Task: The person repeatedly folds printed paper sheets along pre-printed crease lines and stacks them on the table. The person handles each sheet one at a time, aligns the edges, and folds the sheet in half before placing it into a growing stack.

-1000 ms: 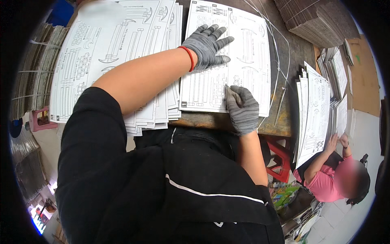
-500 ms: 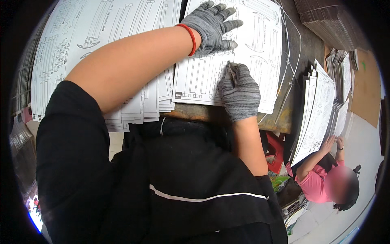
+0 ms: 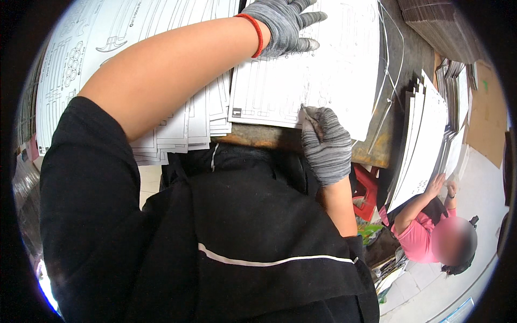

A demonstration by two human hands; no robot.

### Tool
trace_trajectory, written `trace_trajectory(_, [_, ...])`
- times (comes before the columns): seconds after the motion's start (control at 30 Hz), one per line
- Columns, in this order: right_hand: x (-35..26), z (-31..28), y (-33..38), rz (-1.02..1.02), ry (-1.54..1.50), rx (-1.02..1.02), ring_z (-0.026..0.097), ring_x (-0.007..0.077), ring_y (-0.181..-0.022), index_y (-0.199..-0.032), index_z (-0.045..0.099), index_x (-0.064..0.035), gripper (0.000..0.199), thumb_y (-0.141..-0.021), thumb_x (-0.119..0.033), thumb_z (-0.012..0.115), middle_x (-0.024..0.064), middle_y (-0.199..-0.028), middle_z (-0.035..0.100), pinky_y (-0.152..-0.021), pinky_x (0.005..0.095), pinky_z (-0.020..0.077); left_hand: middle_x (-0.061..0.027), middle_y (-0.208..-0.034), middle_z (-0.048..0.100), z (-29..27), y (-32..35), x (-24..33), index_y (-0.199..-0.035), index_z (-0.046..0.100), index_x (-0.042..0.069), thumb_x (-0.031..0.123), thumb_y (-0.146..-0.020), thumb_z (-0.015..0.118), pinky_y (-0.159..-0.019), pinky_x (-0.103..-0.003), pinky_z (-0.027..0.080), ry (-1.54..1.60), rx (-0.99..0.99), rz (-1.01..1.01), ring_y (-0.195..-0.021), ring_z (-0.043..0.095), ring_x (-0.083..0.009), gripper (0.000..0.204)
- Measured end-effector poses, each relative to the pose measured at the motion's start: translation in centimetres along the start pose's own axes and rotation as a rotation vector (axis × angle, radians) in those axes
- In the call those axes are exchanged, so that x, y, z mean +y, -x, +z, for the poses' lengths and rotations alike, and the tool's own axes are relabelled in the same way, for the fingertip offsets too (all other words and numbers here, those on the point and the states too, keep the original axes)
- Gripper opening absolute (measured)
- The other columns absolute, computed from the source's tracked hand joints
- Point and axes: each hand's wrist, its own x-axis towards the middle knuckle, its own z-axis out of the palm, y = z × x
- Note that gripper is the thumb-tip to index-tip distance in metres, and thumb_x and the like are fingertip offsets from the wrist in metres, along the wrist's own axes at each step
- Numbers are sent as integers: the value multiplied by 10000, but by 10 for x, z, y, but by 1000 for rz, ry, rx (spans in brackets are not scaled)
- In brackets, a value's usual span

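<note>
My left hand [image 3: 280,24], in a grey knit glove with a red cuff, lies flat with spread fingers on a white printed sheet [image 3: 328,75] on the table. Near the table's front edge, my right hand [image 3: 325,144], also gloved in grey, pinches the lower edge of that same sheet. To the left lies a thick stack of similar white printed sheets [image 3: 188,121], fanned at the bottom, under my left forearm.
The brown table edge [image 3: 371,153] runs below the sheet. Thin wires [image 3: 390,64] lie to the right. A standing stack of white sheets [image 3: 425,145] is at right, held by another person in a pink top [image 3: 417,237]. A red stool [image 3: 366,191] sits under the table.
The view has moved closer and lower over the table. My right hand has slid down to the sheet's front edge and gripped it; my left hand stays pressed on the sheet.
</note>
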Motion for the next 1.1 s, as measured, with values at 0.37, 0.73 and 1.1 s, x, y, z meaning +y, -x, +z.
trace_trajectory(0.37, [-3,27,-45,-49,64,132,678,364,-797,-1046,633,-70,188,-892,-177,635,179,-886,691,-710,421,545,-170,-1590,239,8,-3,-2,-1522,311,149,605,-916,422,-1194,-465,119,21,31,16,-1469,221,-330,767])
trace_trajectory(0.73, [-18,16,-1,-25,258,-27,680,353,-749,-990,632,-33,147,-892,-141,633,203,-827,673,-679,421,557,-171,-1596,221,3,-4,0,-1526,302,149,607,-917,421,-1196,-451,116,23,5,12,-1473,210,-326,771])
trace_trajectory(1.1, [-1,4,17,46,0,90,673,356,-853,-989,628,-39,171,-833,-102,660,181,-933,676,-763,419,548,-163,-1591,219,21,-16,5,-1540,260,208,591,-955,441,-1215,-456,133,33,12,-164,-1488,157,-313,722])
